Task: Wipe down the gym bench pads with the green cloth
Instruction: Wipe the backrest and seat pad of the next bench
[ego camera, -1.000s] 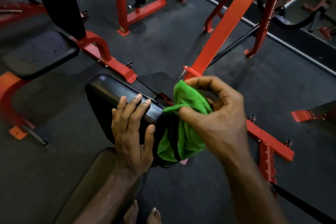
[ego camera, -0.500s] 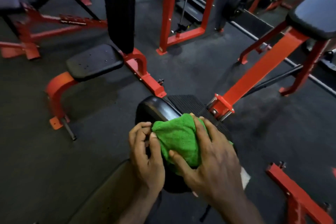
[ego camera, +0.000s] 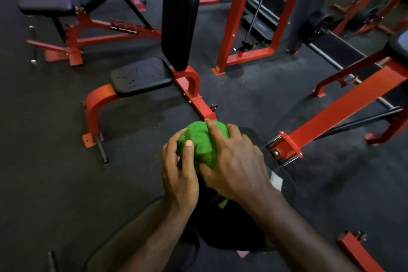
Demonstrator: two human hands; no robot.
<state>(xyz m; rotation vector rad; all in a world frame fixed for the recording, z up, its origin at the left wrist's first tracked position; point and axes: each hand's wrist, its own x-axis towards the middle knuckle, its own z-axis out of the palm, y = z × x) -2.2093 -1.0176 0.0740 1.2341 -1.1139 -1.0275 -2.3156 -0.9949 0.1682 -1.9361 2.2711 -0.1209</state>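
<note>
Change: since half a second ago the green cloth (ego camera: 202, 144) has bunched into a tighter ball, and the left hand (ego camera: 180, 169), then curled just beside it, now has its thumb laid on the fabric; the pad's glossy end that showed beyond the cloth is now covered.
Cloth: wadded over the far end of the black bench pad (ego camera: 231, 227), lying between the two hands and partly under the right fingers; a small green scrap shows lower down, beneath the right wrist.
Right hand (ego camera: 236, 165): fingers curled over the top and right side of the cloth, pressing it onto the pad (index fingertip at the cloth's far edge).
Left hand: curled against the cloth's left side, thumb on the green fabric, fingers bent round it from below.
Pad: mostly hidden by hands and forearms; only its dark near part shows.
Surroundings: a red-framed seat (ego camera: 141, 77) with an upright backrest (ego camera: 178, 20) stands beyond on the dark floor (ego camera: 55, 161); a red beam (ego camera: 344, 112) slants off to the right.
</note>
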